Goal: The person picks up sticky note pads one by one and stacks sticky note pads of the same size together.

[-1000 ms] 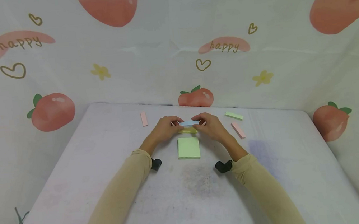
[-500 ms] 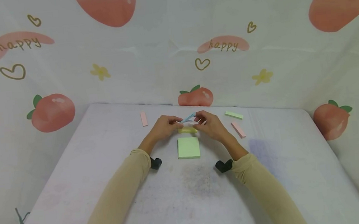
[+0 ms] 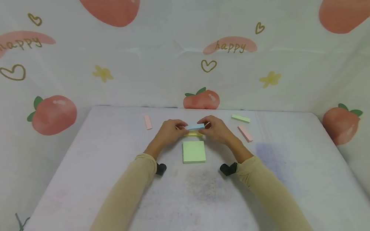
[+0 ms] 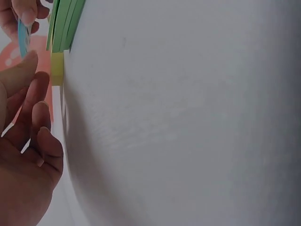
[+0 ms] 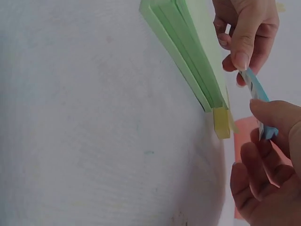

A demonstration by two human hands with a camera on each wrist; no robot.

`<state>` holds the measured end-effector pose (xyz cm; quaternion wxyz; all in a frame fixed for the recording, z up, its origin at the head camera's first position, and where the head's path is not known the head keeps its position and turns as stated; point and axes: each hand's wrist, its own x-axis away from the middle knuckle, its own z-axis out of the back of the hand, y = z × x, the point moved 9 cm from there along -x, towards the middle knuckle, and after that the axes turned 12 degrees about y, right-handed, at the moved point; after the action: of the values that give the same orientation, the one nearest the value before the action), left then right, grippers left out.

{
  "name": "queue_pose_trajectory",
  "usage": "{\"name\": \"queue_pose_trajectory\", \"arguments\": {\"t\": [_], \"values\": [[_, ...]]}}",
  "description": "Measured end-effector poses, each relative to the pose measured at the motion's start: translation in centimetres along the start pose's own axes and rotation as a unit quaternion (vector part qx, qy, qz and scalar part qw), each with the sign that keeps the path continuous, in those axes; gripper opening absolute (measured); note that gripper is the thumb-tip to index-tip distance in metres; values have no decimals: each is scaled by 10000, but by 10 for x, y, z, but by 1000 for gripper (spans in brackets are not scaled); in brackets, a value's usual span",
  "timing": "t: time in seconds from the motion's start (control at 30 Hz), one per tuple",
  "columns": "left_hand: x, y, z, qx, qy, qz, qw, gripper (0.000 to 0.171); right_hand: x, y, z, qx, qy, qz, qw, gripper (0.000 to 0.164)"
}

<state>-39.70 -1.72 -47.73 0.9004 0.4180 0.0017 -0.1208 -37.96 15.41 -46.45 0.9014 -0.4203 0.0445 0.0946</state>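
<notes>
The left hand (image 3: 170, 132) and the right hand (image 3: 217, 130) share a small blue strip (image 3: 195, 126), each grip pinching one end between thumb and fingertip. The strip is held level from left to right, clear of the pale worktop (image 3: 201, 214). Other fingers of both hands curl loosely. Just below and nearer is a yellow strip (image 3: 194, 134), partly hidden by the fingers. Nearer again, a square light-green pad (image 3: 193, 152) lies flat between the forearms. To the left of the left hand, farther away, is a pink strip (image 3: 148, 122). To the right of the right hand lie a slim green strip (image 3: 240, 118) and, nearer, a second pink strip (image 3: 245, 133). Beige sleeves (image 3: 121, 203) cover the arms. Behind hangs a white backdrop (image 3: 162, 58) printed with red fruit, hearts and "happy".
</notes>
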Motion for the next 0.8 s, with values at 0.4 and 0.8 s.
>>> {"name": "queue_pose_trajectory", "arguments": {"t": [0.4,0.8], "values": [[0,-9,-2,-112,-84,62,9999,27,0,13,-6,240,-359,-236,9988,33],[1,-10,-4,-188,-251,69,9995,29,-1,16,-8,349,-460,-247,9980,33]]}}
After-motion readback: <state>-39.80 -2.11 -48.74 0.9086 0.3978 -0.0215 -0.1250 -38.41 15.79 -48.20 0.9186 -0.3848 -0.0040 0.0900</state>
